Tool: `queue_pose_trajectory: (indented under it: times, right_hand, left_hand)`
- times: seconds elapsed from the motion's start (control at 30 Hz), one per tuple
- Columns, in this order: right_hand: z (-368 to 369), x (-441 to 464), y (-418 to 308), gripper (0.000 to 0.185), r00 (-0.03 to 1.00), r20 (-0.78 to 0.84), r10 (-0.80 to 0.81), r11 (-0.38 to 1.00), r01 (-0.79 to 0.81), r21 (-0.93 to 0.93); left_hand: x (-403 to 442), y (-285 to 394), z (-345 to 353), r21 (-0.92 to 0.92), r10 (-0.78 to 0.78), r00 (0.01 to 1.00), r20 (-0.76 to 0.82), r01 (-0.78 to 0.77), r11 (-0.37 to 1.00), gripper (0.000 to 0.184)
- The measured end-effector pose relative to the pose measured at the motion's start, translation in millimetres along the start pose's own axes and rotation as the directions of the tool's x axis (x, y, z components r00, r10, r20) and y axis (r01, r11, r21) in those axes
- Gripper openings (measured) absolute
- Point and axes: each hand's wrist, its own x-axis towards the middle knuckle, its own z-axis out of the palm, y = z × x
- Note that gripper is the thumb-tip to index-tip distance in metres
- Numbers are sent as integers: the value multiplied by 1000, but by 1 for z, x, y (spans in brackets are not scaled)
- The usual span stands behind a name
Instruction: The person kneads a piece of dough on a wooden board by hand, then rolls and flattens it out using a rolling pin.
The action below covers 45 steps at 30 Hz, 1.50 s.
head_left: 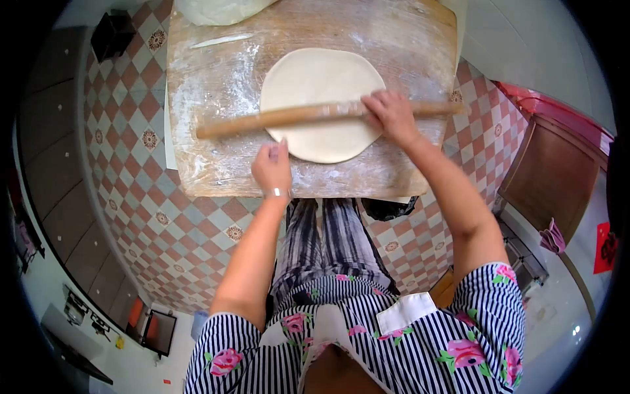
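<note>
A round, flat sheet of dough (321, 75) lies on a floured wooden board (223, 167). Across it, slightly slanted, rests a long wooden rolling pin (282, 117), its ends reaching past the dough on both sides. My right hand (392, 117) grips the pin right of its middle, over the dough's right edge. At the dough's lower left edge is my left hand (272, 169), off the pin, fingers curled in and thumb tip against the rim. Whether a bit of dough is pinched there is hidden.
Flour is scattered over the board, thickest at the left. A pale bag or cover (223, 10) sits at the board's far edge. Below the near edge hangs a black bag (389, 209). A brown wooden panel (551, 174) stands at the right on the checkered tile floor (141, 190).
</note>
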Motion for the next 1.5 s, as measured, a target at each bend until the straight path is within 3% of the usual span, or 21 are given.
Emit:
queue_pose_trajectory:
  times: [0.03, 0.1, 0.13, 0.2, 0.27, 0.37, 0.5, 0.6, 0.7, 0.83, 0.93, 1.03, 1.13, 1.23, 1.33, 1.43, 1.5]
  right_hand:
    - [0, -20, -10, 40, 1000, -17, -5, 1000, 5, -7]
    - [-3, -52, -26, 43, 995, 64, 81, 997, -82, 5]
    - [-2, -63, -33, 45, 987, 109, 123, 992, -124, 11]
    - [6, -71, -45, 48, 956, -70, 286, 956, -289, -39]
    - [28, -67, -46, 54, 861, -190, 472, 873, -486, -34]
    - [36, -21, -27, 57, 824, -260, 503, 828, -545, -128]
    - [12, 64, 11, 59, 838, -240, 490, 866, -499, 24]
    - [12, 88, 22, 58, 829, -253, 498, 863, -503, 52]
    - [11, 89, 27, 57, 822, -254, 509, 857, -510, 68]
    - [18, 59, 11, 53, 765, -420, 488, 859, -505, 79]
    - [28, 40, -8, 50, 804, -266, 532, 799, -581, -158]
    - [16, 73, 7, 51, 834, -218, 507, 845, -531, -67]
    - [9, 111, 20, 51, 845, -284, 454, 878, -479, -19]
    - [7, 131, 37, 53, 870, -286, 401, 907, -421, -9]
    - [4, 141, 41, 55, 866, -303, 398, 916, -395, 75]
    - [-1, 146, 42, 56, 845, -326, 424, 904, -417, 92]
    - [7, 126, 36, 53, 801, -433, 414, 888, -459, 0]
  left_hand:
    - [-17, -16, -6, 41, 204, 975, -91, -201, 979, 26]
    - [-30, -54, -10, 168, 577, 781, -239, -552, 817, 27]
    - [-25, -56, -11, 243, 563, 799, -213, -515, 822, 30]
    - [-4, -57, -7, 395, 529, 831, -171, -434, 810, 37]
    - [17, -60, -1, 530, 550, 822, -145, -405, 745, 41]
    - [49, -39, 4, 616, 592, 798, -114, -411, 672, 43]
    - [112, 14, 3, 542, 658, 739, -147, -496, 678, 42]
    - [142, 35, -4, 386, 635, 763, -119, -554, 737, 43]
    - [142, 48, -6, 379, 558, 825, -89, -490, 785, 42]
    - [137, 25, -7, 561, 696, 700, -159, -516, 648, 43]
    - [116, 9, -10, 688, 750, 639, -170, -468, 555, 42]
    - [146, 28, -10, 578, 674, 721, -161, -485, 657, 38]
    - [171, 49, -22, 530, 584, 811, -23, -486, 695, 32]
    - [190, 57, -18, 468, 708, 701, -86, -599, 650, 21]
    - [198, 61, -15, 507, 673, 731, -113, -540, 672, 21]
    - [209, 66, -18, 518, 728, 678, -102, -589, 621, 22]
    - [196, 59, -15, 578, 753, 623, -213, -541, 611, 25]
